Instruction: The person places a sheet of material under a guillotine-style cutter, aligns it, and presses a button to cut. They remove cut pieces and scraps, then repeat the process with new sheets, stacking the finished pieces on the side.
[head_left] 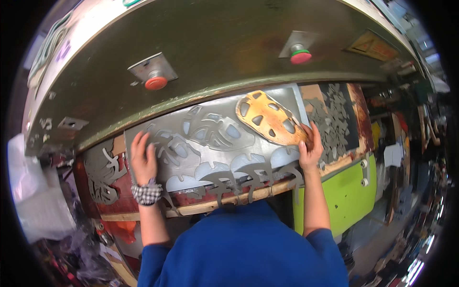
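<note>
At the right of a metal plate [222, 107], a yellow oval cutting die [266, 114] with several cut-out openings lies tilted. My right hand [311, 152] grips its right end, thumb toward me and fingers on the far side. My left hand [143, 160], with a checked band [147, 193] at the wrist, is open at the plate's left end, fingers spread. Beside it lies a grey foam sheet [193, 155] with curved cut-outs. Another cut grey sheet [246, 138] rests between it and the die. Light grey sole-shaped pieces [210, 170] line the near edge, with dark offcut strips [256, 177] hanging over.
A dark green machine beam [215, 52] spans above the plate, bearing two red push buttons [156, 82]. Small grey scraps [332, 119] are heaped at the right. Curled offcuts [101, 179] lie at the left. A lime green panel [337, 198] stands below the wooden edge.
</note>
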Motion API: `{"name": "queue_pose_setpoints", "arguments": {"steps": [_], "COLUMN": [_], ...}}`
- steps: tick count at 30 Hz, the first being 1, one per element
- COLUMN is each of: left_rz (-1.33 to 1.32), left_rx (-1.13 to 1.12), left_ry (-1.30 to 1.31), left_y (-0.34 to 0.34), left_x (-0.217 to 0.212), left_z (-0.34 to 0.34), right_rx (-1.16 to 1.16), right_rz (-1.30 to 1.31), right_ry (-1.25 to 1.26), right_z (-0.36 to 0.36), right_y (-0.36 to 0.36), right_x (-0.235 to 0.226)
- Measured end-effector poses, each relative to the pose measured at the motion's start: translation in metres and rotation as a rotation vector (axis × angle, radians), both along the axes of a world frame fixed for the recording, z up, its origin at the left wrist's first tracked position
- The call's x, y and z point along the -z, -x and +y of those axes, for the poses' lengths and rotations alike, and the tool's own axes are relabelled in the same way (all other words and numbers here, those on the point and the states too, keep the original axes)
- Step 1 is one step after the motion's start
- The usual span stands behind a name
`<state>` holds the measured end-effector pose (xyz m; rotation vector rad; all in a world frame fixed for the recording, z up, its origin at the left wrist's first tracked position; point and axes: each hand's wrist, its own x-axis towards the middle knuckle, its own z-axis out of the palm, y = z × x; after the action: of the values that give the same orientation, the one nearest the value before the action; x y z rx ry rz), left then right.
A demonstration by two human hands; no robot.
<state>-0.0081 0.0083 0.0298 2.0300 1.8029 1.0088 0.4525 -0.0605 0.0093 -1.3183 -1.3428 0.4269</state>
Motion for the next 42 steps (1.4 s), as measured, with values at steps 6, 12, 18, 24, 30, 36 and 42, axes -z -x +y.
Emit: {"name": "queue_pose_setpoints", "arguments": {"steps": [6,12,18,24,30,36,42], "left_rz": [0.131,0.094,-0.125,-0.461,-0.342,-0.241,-0.120], "left_rx": [-0.151,-0.436,-0.439,-0.471,-0.608,-0.563,-0.469], "left_ry": [-0.127,-0.162,-0.177,-0.058,-0.034,0.004,0.086], "left_y": [0.071,0.085,0.076,0.089,0.099,0.097,0.095], "left_x": [0.008,0.042,0.041,0.047,0.043,0.052,0.054], "left_z": [-0.087,-0.148,-0.101,-0.047,-0.044,-0.076,-0.085], "right_rx": [0.006,0.232,0.472,0.551,0.487,0.557,0.443], "right_rz": [0.066,0.035,-0.073,-0.363,-0.457,0.004,-0.294], "right_ry": [-0.038,-0.050,-0.330,-0.315,-0.253,0.268,0.203], "right_z": [0.012,0.023,0.082,0.140,0.119,0.029,-0.007], "right_y": [-0.001,0.007,0.038,0.076,0.068,0.028,0.006], "right_x": [0.022,0.004,-0.067,-0.107,-0.098,-0.043,0.033]}}
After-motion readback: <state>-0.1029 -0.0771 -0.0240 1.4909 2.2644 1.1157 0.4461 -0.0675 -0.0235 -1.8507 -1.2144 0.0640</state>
